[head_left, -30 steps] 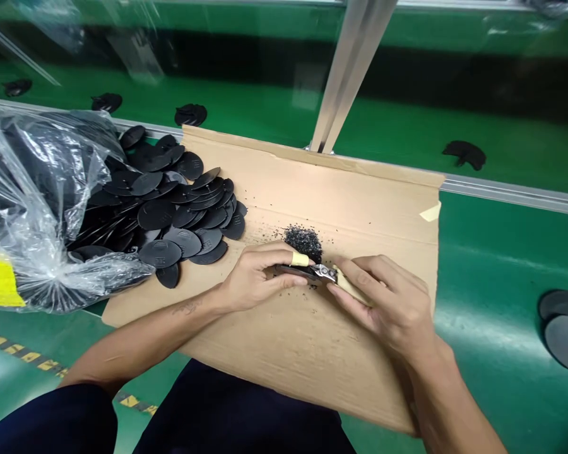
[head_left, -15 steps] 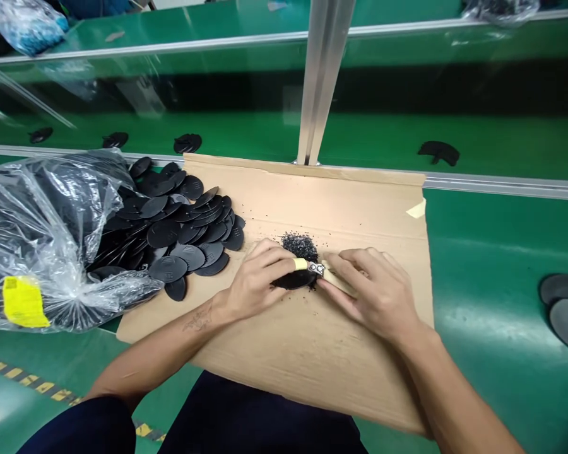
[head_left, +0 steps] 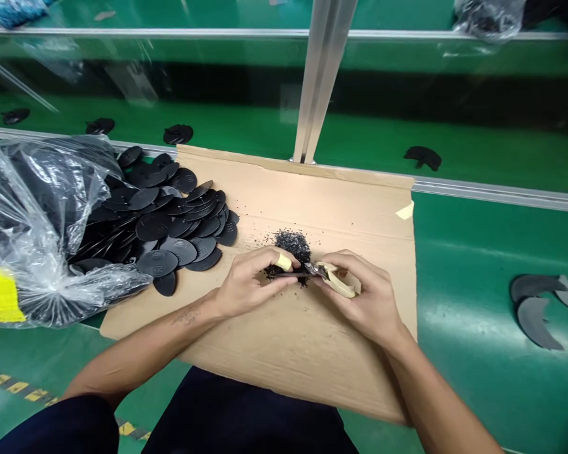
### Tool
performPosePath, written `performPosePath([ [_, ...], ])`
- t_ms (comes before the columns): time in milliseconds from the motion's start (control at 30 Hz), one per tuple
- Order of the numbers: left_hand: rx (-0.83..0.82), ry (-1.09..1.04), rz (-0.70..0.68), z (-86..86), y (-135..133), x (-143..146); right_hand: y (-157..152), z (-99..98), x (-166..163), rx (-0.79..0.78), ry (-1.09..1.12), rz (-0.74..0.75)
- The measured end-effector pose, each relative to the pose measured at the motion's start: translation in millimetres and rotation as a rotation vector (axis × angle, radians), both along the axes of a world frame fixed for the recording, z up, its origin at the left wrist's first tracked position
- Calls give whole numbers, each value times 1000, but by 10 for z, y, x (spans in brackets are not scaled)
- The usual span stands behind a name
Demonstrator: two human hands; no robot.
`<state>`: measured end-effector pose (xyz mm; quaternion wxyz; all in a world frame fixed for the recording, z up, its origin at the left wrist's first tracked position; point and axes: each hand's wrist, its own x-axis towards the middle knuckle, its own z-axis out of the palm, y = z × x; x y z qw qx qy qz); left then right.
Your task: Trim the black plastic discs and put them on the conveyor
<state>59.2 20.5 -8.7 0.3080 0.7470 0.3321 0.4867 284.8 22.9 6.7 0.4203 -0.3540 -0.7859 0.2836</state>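
My left hand [head_left: 243, 280] pinches a thin black disc [head_left: 292, 275] between thumb and fingers, almost edge-on to me. Yellow tape is wrapped round one of its fingers. My right hand [head_left: 372, 293] is closed round small metal nippers [head_left: 341, 282] whose handles are wrapped in pale tape. The metal jaws meet the disc's right edge; whether they grip it cannot be made out. Just behind both hands a heap of small black scraps [head_left: 293, 243] lies on the cardboard sheet [head_left: 284, 353].
A pile of black discs [head_left: 180, 227] spills from a clear plastic bag [head_left: 42, 208] on the left. Curved dark pieces [head_left: 537, 309] lie on the green surface at right. A metal post [head_left: 319, 82] rises behind the cardboard. Several black pieces [head_left: 178, 133] lie beyond the rail.
The disc has turned from showing its flat face to nearly edge-on. My right hand has tilted the nippers, so their taped handles now show. The whole view has shifted slightly.
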Motion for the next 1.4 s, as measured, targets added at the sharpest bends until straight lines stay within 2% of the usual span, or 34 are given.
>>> performPosePath([
  [200,218,299,60,-48,40,-47,-6,-21,-1,269,-110,72],
  [300,241,368,67,-59,57,-82,-10,-6,11,183,-44,123],
  [433,123,263,76,-44,64,-109,38,-5,55,74,20,47],
  [600,25,128,23,-28,55,-101,141,-75,132,229,-250,-18],
  [800,-74,41,-36,-13,35,-68,153,-72,140,310,-321,-15],
  [1000,-107,-1,-58,-10,22,-44,145,-66,141,386,-329,-48],
  [1400,-122,-28,-73,2,14,-52,111,-66,130,416,-374,-86],
])
